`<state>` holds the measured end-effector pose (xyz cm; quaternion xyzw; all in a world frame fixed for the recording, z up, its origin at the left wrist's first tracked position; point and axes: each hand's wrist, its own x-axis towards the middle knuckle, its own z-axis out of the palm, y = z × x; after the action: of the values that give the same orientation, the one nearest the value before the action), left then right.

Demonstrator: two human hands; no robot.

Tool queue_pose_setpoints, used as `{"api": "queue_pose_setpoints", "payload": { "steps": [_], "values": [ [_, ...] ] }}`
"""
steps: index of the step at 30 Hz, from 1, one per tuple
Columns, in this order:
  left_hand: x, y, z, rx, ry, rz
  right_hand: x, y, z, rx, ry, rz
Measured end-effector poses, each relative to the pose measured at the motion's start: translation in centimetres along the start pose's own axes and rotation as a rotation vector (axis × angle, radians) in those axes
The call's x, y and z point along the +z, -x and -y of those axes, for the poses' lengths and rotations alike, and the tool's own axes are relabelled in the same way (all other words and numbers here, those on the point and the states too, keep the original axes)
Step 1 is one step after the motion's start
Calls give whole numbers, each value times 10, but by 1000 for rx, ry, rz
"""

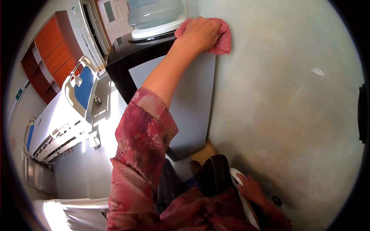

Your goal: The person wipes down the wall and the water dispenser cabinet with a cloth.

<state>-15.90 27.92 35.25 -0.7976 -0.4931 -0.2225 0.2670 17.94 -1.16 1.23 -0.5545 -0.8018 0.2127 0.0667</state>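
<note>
My left hand (202,34) is stretched up and forward, its fingers closed on a pink cloth (224,40). The cloth lies against the pale wall and the back edge of a black and grey water dispenser (177,107). A clear water bottle (156,13) sits in the white ring on top, left of this hand. Low on the right, my right hand (252,189) curls its fingers over a curved white rail (236,176) close to the wall. Part of its grip is hidden.
A hospital bed (58,115) with a blue and cream end panel (84,88) stands on the left. Behind it is an orange-brown cabinet (58,48). A doorway is at the upper left. White fabric (79,211) shows at the lower left, and the wall (289,96) fills the right side.
</note>
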Motion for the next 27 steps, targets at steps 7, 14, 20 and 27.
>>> {"api": "queue_pose_setpoints", "payload": {
  "steps": [7,14,20,27],
  "values": [
    [35,-39,-47,-302,529,-351,2,1,-5,17,-20,20],
    [131,22,-127,-268,729,-760,4,0,-12,18,-47,6],
    [234,183,-233,-428,1011,-372,3,0,-11,-6,43,-9],
    [151,110,-218,-106,1044,-406,4,0,-10,30,72,26]
  ]
}}
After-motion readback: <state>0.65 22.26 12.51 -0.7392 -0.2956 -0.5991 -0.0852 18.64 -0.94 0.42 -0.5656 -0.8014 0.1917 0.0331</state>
